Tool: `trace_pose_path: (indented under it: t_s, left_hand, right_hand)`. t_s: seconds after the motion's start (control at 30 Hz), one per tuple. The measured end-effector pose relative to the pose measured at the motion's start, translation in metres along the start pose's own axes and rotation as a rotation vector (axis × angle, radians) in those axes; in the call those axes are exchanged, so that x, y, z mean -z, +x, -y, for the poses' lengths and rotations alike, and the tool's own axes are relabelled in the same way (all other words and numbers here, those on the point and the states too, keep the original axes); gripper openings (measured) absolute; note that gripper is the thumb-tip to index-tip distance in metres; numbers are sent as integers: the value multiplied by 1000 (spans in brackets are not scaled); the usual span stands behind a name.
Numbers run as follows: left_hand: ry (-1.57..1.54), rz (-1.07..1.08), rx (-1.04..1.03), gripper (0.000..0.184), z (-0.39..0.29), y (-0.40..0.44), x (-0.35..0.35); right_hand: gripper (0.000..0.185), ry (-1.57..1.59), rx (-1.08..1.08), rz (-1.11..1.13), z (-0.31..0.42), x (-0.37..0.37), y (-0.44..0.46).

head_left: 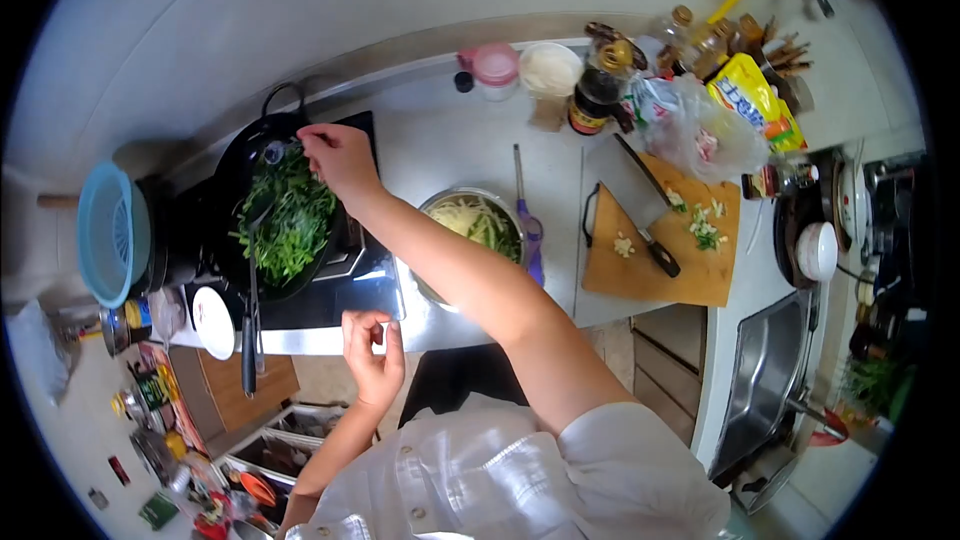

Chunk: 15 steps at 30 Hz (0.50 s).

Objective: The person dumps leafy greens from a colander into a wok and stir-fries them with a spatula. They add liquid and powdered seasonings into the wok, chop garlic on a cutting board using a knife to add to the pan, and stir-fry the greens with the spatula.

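Observation:
My right hand [343, 165] reaches over the black wok [228, 162], fingertips pinched together above its far right part. What they hold, if anything, is too small to make out. Leafy greens [290, 220] are heaped in the wok. A long-handled metal utensil [254, 260] rests in it, its handle lying along the wok's handle [248, 355]. Near the counter's front edge, beside the stove [350, 295], my left hand [375, 358] is raised with loosely bent fingers, thumb apart and nothing held. My right forearm partly covers a metal bowl [437, 198] of pale shreds and green pieces.
A cleaver [628, 180] lies on the wooden cutting board [610, 275] among chopped bits. A purple-handled tool [532, 240] is beside the bowl. Sauce bottle [594, 105], white tub [550, 68] and pink-lidded jar [494, 68] line the back. Left are a blue basket [112, 235] and white bowl [213, 323].

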<state>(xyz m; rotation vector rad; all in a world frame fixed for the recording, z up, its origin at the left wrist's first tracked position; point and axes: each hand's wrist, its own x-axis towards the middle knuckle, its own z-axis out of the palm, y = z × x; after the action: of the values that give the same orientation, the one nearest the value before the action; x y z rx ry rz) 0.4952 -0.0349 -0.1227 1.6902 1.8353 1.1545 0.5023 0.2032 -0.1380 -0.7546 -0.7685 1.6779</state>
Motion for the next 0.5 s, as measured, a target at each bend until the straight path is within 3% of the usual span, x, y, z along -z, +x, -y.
trace_pose_path:
  t_s: [0.07,0.1,0.23,0.3,0.5]
  left_hand:
    - [-34,18,-104,11,-15,31,-16]
    - [-2,13,-248,10,-19,53,-26]
    - [-132,-191,-265,12,-16,147,-102]
    - [-63,-144,-326,17,-16,196,-151]
    - [286,95,-385,39,-7,277,-267]
  right_hand:
    - [20,326,-85,-74,20,31,-8]
    - [20,355,-28,-123,30,48,-14]
    - [18,132,305,-519,76,138,-39]
    - [16,101,339,-671,88,179,-46]
    - [16,-32,351,-774,85,242,-37]
